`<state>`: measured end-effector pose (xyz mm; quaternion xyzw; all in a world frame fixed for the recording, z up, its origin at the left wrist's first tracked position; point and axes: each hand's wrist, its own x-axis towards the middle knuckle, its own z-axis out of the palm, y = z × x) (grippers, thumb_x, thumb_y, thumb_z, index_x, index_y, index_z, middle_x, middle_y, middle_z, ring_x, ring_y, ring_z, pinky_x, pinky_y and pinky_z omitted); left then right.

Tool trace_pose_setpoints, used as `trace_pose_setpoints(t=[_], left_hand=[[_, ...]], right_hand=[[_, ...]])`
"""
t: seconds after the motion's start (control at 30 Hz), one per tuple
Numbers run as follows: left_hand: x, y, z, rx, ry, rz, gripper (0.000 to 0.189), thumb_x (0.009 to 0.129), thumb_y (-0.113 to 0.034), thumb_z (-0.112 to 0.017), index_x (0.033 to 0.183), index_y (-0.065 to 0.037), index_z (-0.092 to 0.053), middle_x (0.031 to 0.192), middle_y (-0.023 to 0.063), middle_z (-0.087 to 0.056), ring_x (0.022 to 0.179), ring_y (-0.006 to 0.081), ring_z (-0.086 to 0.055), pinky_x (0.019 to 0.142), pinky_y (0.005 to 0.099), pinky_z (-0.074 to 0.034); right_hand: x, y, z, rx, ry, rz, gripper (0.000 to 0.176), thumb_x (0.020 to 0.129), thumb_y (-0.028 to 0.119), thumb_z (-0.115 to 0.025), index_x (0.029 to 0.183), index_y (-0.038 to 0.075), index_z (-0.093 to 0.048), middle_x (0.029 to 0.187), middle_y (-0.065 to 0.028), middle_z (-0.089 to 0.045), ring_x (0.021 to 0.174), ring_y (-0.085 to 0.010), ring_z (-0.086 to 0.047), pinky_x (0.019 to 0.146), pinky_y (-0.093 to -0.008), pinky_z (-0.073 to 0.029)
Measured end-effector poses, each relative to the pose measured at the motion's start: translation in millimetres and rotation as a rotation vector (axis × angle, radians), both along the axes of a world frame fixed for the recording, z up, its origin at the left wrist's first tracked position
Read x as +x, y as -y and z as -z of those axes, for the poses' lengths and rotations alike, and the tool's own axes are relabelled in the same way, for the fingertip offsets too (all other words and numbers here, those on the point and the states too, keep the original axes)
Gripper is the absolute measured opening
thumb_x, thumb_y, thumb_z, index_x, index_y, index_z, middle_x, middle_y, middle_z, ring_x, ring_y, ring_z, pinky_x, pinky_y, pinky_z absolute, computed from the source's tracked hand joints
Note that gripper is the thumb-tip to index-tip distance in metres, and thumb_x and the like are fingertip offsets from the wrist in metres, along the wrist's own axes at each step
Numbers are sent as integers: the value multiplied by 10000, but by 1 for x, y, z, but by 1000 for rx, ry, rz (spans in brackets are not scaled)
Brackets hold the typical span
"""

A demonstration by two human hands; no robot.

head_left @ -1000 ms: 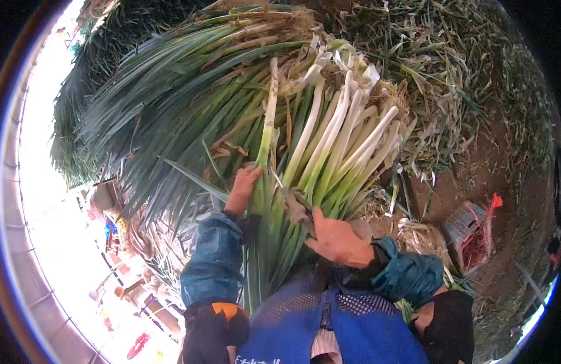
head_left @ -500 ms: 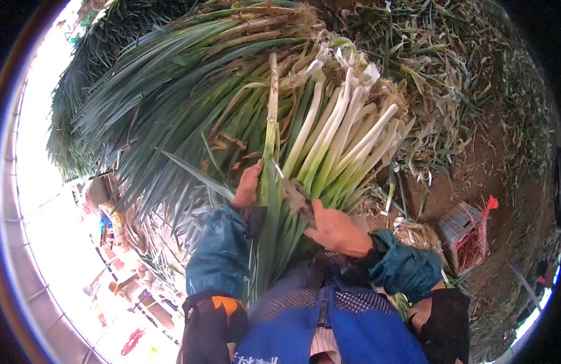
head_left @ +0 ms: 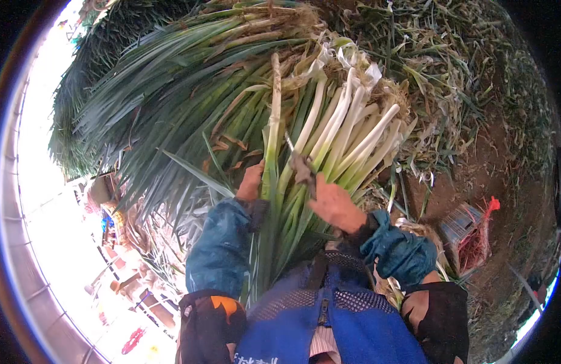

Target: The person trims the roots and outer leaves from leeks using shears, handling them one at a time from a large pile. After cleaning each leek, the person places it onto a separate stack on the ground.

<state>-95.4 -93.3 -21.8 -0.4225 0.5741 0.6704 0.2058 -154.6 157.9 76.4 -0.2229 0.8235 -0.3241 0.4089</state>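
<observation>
My left hand (head_left: 252, 183) is closed around a single leek (head_left: 274, 115), whose pale stem points away from me and whose green leaves run down toward my lap. Just to the right, my right hand (head_left: 336, 205) grips what looks like a small knife (head_left: 289, 144), with a thin bright blade and worn grey-brown material around its base. The blade tip is close to the right side of the held leek. Beneath and beyond my right hand lies a bundle of leeks with cleaned white stems (head_left: 335, 121), their green parts fanning back toward me.
A large heap of untrimmed leeks (head_left: 171, 91) spreads to the far left, roots toward the middle. Stripped leaves (head_left: 444, 79) litter the ground at the far right. A crate with red strands (head_left: 468, 233) stands on the soil to the right.
My right hand has moved away from my body with the knife, farther up alongside the held leek. My left hand has stayed nearly in place, still around the leek.
</observation>
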Motion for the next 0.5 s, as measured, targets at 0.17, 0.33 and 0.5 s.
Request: trace_pose_setpoints(t=[0.17, 0.33, 0.5], left_hand=[[-16, -10, -16, -1248, -129, 442, 263, 830, -191, -538, 1018, -8, -516, 842, 175, -548, 817, 374, -524, 741, 449, -419], [-31, -24, -24, -1062, -295, 333, 366, 776, -198, -578, 1069, -13, -463, 1036, 206, -487, 916, 430, -519, 784, 471, -410], [-31, -11, -10, -795, -281, 394, 324, 839, -279, -508, 1018, -10, -481, 909, 262, -577, 843, 448, -547, 726, 492, -423]], right_hand=[[-8, -5, -24, -61, -8, 28, 486, 772, 297, -576, 1024, -59, -359, 707, -242, -547, 710, -423, -549, 634, -466, -449], [3, 3, -31, 20, 67, -41, 478, 762, 284, -571, 1031, -51, -361, 741, -261, -552, 740, -426, -558, 646, -473, -445], [-19, 24, 11, -63, -44, 45, 476, 757, 266, -553, 1048, -61, -364, 750, -265, -557, 751, -434, -559, 648, -480, -446]])
